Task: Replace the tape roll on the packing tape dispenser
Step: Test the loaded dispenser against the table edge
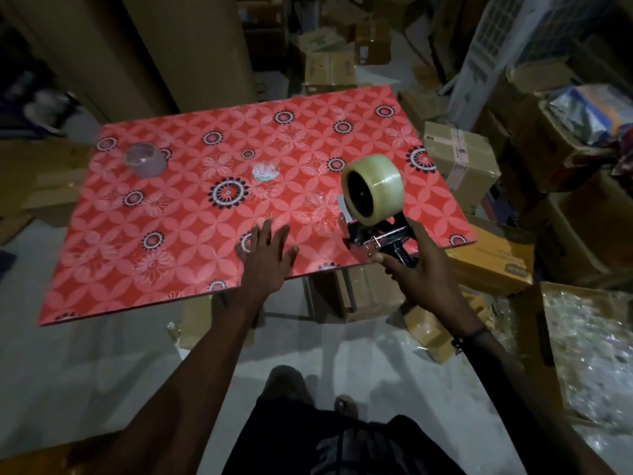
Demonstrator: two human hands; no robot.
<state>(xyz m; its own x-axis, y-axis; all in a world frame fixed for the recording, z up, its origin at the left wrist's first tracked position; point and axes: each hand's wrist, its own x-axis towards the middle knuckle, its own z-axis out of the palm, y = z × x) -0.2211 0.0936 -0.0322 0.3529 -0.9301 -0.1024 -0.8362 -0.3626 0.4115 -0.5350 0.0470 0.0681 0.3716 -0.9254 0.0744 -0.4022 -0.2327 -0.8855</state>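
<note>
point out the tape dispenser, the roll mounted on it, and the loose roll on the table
tape dispenser (383,240), head view, on its metal frame below the roll
mounted roll (383,183), head view, on its clear outer band
loose roll (145,162), head view, on its side wall, far left of the table

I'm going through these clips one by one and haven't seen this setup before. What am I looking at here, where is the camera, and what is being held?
There is no machine: a person wears a camera on the head, looking down at their own arms. The right hand grips a tape dispenser with a full clear tape roll mounted on it. The left hand is open, fingers spread, over the red patterned table. On the table's far left sits another tape roll; a small crumpled scrap lies mid-table. Cardboard boxes surround it.
</note>
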